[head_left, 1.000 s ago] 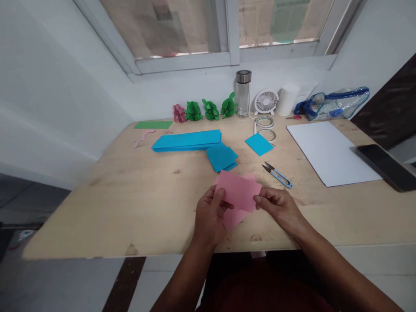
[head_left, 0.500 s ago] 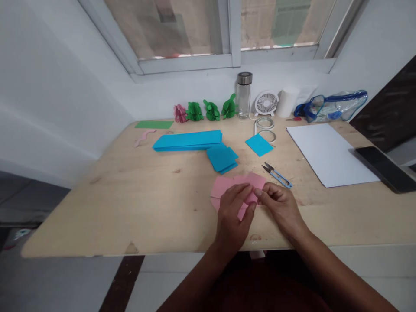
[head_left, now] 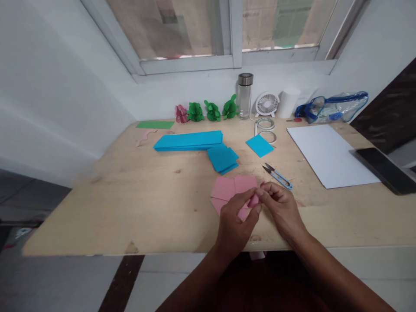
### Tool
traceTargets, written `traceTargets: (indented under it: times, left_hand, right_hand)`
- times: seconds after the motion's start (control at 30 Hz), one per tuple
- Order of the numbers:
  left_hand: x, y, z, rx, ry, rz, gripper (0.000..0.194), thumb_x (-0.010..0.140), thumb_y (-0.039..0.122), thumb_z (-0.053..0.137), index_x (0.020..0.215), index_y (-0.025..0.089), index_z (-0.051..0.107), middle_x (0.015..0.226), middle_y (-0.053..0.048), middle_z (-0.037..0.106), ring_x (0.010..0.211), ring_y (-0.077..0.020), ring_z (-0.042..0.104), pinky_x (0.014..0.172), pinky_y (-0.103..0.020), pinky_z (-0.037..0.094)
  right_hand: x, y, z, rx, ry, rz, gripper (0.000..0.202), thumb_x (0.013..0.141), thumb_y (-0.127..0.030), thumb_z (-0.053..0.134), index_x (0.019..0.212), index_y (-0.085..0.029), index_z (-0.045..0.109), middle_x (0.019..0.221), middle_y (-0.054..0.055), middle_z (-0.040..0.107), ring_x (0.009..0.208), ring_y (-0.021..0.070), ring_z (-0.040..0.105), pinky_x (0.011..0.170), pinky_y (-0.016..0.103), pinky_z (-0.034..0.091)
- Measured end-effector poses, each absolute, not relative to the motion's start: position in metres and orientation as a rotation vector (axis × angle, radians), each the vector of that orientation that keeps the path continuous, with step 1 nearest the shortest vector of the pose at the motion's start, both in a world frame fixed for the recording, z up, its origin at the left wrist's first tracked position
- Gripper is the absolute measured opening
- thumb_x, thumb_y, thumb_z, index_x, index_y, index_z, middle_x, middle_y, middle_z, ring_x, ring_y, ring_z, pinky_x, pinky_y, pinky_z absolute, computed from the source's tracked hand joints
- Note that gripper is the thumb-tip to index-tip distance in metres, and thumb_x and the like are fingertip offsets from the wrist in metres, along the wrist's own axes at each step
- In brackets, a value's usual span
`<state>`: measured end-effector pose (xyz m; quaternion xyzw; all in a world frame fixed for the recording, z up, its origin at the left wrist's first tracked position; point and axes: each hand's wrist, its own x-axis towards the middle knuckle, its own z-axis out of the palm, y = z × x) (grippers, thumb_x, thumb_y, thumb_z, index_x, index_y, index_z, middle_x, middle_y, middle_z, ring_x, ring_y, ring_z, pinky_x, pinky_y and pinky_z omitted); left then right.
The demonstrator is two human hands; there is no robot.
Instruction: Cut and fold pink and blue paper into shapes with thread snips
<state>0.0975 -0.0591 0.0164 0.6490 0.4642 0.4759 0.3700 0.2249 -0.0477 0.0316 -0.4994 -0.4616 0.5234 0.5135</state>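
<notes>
Several pink paper pieces [head_left: 224, 188] lie spread on the wooden table near its front edge. Over their right side, my left hand [head_left: 235, 216] pinches a small pink paper [head_left: 253, 200] between thumb and fingers. My right hand [head_left: 281, 208] grips the same paper from the right, its fingers curled; a bit of pink shows above its fingertips. The fingers hide much of that paper. Blue-handled thread snips [head_left: 277, 176] lie open just beyond my right hand. Behind the pink pieces sits a stack of blue squares [head_left: 221, 158].
Long blue paper strips [head_left: 188, 141], one blue square [head_left: 259, 145] and tape rolls [head_left: 266, 124] lie farther back. Along the wall stand green paper shapes [head_left: 212, 111], a bottle [head_left: 245, 97] and a fan [head_left: 267, 104]. White sheets [head_left: 331, 156] and a phone [head_left: 386, 169] are at right.
The small pink paper held in my hands has been bent or folded and now covers less of the spread pieces. My left hand's fingers have shifted slightly right, towards my right hand.
</notes>
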Motion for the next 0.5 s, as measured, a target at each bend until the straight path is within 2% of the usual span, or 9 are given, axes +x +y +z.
traceTargets:
  times: [0.17, 0.33, 0.5]
  left_hand:
    - [0.0975, -0.0567, 0.0171, 1.422, 1.155, 1.183, 0.031, 0.077, 0.023, 0.063, 0.107, 0.020, 0.069, 0.098, -0.005, 0.073, 0.086, -0.0193, 0.066, 0.080, -0.034, 0.053]
    - [0.0957, -0.0557, 0.0161, 1.085, 0.978, 1.153, 0.027, 0.076, 0.025, 0.064, 0.102, 0.021, 0.072, 0.100, -0.006, 0.073, 0.096, -0.0208, 0.065, 0.088, -0.035, 0.051]
    - [0.0950, -0.0548, 0.0177, 0.778, 0.968, 1.117, 0.021, 0.072, 0.026, 0.068, 0.090, 0.018, 0.075, 0.082, -0.005, 0.073, 0.078, -0.0158, 0.065, 0.076, -0.029, 0.051]
  right_hand:
    - [0.2260, -0.0486, 0.0269, -1.227, -1.120, 1.223, 0.028, 0.076, -0.045, 0.066, 0.063, -0.021, 0.059, 0.062, 0.000, 0.058, 0.062, 0.0149, 0.054, 0.061, 0.028, 0.043]
    - [0.2266, -0.0500, 0.0261, -1.283, -1.154, 1.140, 0.025, 0.076, -0.041, 0.065, 0.064, -0.021, 0.060, 0.062, 0.000, 0.057, 0.060, 0.0135, 0.050, 0.059, 0.026, 0.040]
    - [0.2265, -0.0509, 0.0265, -1.300, -1.108, 1.137, 0.025, 0.076, -0.041, 0.065, 0.063, -0.021, 0.059, 0.060, -0.001, 0.055, 0.057, 0.0127, 0.047, 0.055, 0.025, 0.038]
